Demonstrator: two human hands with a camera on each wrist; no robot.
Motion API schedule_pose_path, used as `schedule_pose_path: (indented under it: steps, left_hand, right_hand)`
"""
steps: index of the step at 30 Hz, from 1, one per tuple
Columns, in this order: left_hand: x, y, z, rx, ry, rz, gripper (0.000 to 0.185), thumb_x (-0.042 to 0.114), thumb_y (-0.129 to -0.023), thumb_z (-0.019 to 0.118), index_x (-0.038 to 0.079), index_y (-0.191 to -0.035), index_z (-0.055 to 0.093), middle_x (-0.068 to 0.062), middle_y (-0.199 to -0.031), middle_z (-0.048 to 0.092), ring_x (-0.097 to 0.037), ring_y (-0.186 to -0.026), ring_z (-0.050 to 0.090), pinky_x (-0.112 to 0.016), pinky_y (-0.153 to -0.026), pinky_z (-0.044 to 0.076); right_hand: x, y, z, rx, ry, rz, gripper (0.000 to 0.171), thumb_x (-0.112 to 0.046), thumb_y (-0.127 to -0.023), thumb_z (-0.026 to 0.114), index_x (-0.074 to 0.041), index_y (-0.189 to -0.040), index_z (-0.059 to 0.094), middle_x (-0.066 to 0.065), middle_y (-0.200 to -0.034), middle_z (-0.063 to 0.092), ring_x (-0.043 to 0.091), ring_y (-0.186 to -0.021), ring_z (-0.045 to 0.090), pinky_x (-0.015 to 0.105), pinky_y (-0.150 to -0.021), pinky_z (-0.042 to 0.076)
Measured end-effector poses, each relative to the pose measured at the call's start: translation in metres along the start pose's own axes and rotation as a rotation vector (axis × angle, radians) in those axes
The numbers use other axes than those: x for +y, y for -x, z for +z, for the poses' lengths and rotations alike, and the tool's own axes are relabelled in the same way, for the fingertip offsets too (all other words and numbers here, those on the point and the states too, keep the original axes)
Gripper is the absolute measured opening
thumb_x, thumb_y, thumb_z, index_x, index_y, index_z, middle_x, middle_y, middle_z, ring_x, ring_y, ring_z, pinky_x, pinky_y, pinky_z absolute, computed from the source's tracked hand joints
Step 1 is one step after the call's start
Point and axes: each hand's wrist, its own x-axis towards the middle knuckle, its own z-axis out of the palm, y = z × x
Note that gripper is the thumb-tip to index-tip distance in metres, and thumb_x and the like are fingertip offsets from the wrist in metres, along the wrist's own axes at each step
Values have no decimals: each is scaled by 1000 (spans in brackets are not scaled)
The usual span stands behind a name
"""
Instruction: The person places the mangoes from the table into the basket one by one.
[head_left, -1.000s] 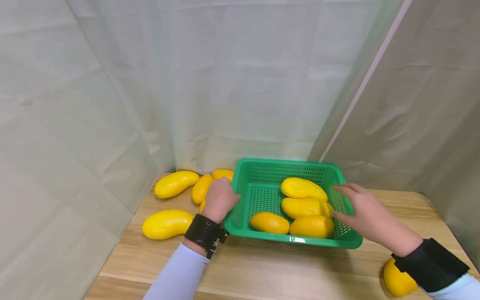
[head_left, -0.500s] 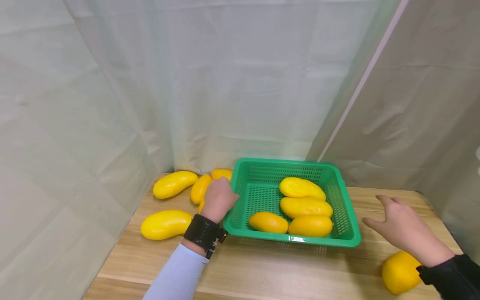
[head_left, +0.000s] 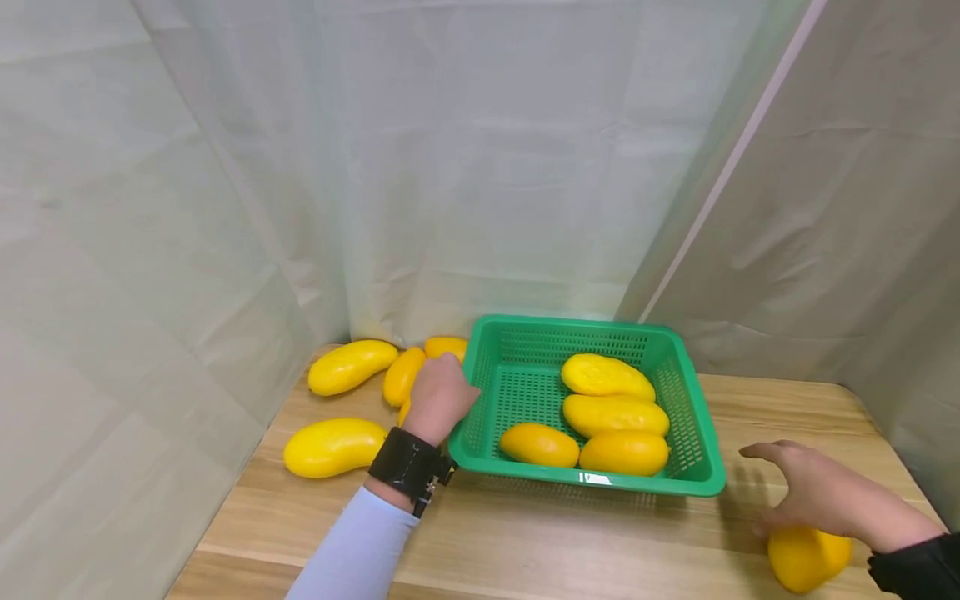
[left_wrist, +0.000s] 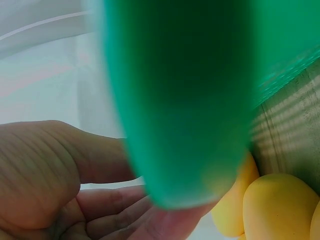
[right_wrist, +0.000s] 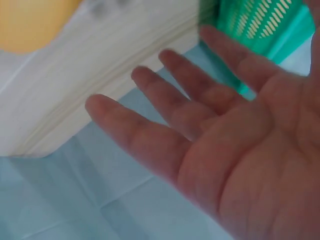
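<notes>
A green plastic basket (head_left: 525,474) with perforated walls stands on the table, several smooth yellow, mango-like fruits (head_left: 617,414) lying in it. My left hand (head_left: 438,398) grips its left rim; the left wrist view has the thumb on one side of the rim (left_wrist: 185,165) and the fingers on the other. Over at the right, my right hand (head_left: 821,492) hovers with fingers spread above a rounded yellow fruit (head_left: 808,562), partly covering it. From the right wrist, the palm (right_wrist: 240,150) looks bare and the fruit (right_wrist: 32,22) sits beyond the fingertips.
Left of the basket lie more yellow fruits, among them a long one (head_left: 333,448) and another (head_left: 352,367) farther back; my left hand partly hides some. Pale curtains (head_left: 480,167) enclose the wooden table (head_left: 570,542) at the back and sides.
My right hand has moved from the basket's right side, rightward and toward me, to the lone yellow fruit. My left hand and the basket have stayed put.
</notes>
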Motion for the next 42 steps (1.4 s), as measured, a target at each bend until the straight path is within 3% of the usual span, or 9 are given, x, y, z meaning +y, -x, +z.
schedule_pose_path:
  steps: [5, 13, 17, 26, 31, 37, 42]
  left_hand:
    - [0, 0, 0, 4, -2, 2, 27, 24, -76, 73, 3, -81, 56, -9, -64, 59, -18, -50, 57, -24, -40, 44]
    - [1, 0, -1, -4, -7, -10, 27, 23, -77, 73, 3, -82, 55, -9, -64, 58, -19, -50, 57, -24, -40, 45]
    - [2, 0, 0, -5, -8, -14, 27, 24, -77, 73, 3, -82, 55, -9, -64, 58, -18, -49, 57, -24, -40, 45]
    - [2, 1, -2, -20, -6, -32, 28, 23, -77, 72, 2, -84, 56, -10, -66, 59, -19, -51, 57, -24, -41, 45]
    - [3, 1, -2, -26, -3, -37, 28, 23, -77, 72, 2, -84, 56, -10, -66, 59, -19, -51, 58, -24, -40, 45]
    - [3, 1, -1, -21, -3, -33, 27, 23, -77, 72, 2, -83, 56, -9, -65, 59, -18, -50, 57, -24, -40, 45]
    - [2, 1, -1, -9, -10, -18, 27, 24, -77, 73, 2, -82, 56, -9, -64, 59, -18, -50, 57, -24, -40, 44]
  right_hand:
    - [10, -1, 8, -126, -69, 45, 98, -35, -44, 89, -5, -128, 48, 28, -126, 49, 36, -102, 53, 56, -79, 47]
    - [28, -5, 36, -257, -136, 156, 101, -12, -37, 91, -9, -128, 48, 23, -120, 52, 27, -87, 49, 48, -75, 50]
    - [35, -6, 44, -296, -143, 176, 99, -13, -36, 92, -11, -126, 49, 19, -120, 53, 27, -88, 48, 51, -78, 48]
    - [35, -1, 43, -225, -121, 138, 85, -46, -51, 85, -4, -119, 56, 13, -111, 61, 23, -86, 50, 46, -78, 46]
    - [33, 0, 43, -187, -83, 127, 75, -55, -59, 78, -5, -112, 60, 7, -105, 63, 23, -86, 51, 47, -78, 46]
    - [30, 0, 45, -196, -82, 146, 72, -59, -56, 77, -8, -105, 62, 3, -98, 61, 21, -82, 50, 42, -75, 46]
    - [30, 1, 45, -187, -98, 133, 74, -44, -49, 87, -5, -106, 60, 4, -96, 59, 21, -80, 50, 39, -68, 48]
